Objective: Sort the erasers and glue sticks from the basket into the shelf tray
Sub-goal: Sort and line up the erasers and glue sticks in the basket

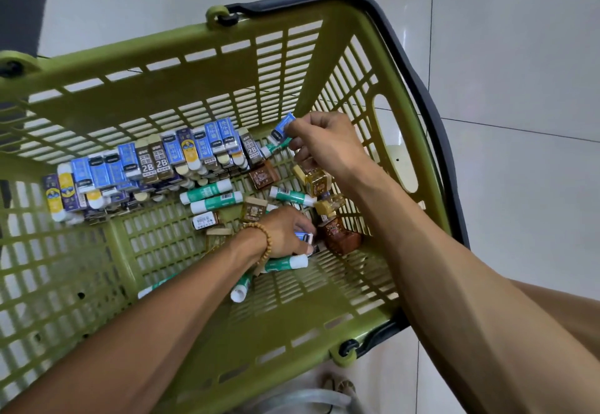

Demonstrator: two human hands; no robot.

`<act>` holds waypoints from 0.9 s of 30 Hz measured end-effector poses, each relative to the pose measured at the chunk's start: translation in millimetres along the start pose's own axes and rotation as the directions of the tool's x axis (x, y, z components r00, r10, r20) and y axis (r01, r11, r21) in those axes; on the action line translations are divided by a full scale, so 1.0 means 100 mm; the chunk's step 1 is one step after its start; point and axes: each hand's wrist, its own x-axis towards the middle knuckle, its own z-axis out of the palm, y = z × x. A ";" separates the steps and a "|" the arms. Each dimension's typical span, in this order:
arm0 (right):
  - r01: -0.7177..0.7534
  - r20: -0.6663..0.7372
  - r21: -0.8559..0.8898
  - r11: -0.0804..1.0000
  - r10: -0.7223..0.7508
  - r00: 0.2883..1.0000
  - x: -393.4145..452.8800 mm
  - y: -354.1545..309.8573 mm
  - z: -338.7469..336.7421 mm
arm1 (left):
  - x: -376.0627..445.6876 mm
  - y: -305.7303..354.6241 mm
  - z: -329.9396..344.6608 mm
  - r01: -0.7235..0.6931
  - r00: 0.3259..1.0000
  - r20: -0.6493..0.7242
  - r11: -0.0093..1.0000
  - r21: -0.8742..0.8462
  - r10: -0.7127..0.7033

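Inside the basket (pixel 181 66), right hand (pixel 324 144) fingers pinch a blue eraser (pixel 283 128); left hand (pixel 285 231) fingers curl around another eraser (pixel 303 237).

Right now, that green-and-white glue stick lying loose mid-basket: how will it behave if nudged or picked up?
The glue stick is a smooth cylinder lying on its side, so it will probably roll when nudged, though the basket floor's slots may catch it. It looks rigid, so a pinch should not deform it. Being small and plastic, it is likely light, and the glossy label may be a little slippery.
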 end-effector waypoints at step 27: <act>-0.046 0.059 0.053 0.998 0.043 0.997 -0.05 -0.01 0.05 | -0.58 -0.30 -0.07 -0.057 0.974 -0.216 0.848 -0.527 -0.068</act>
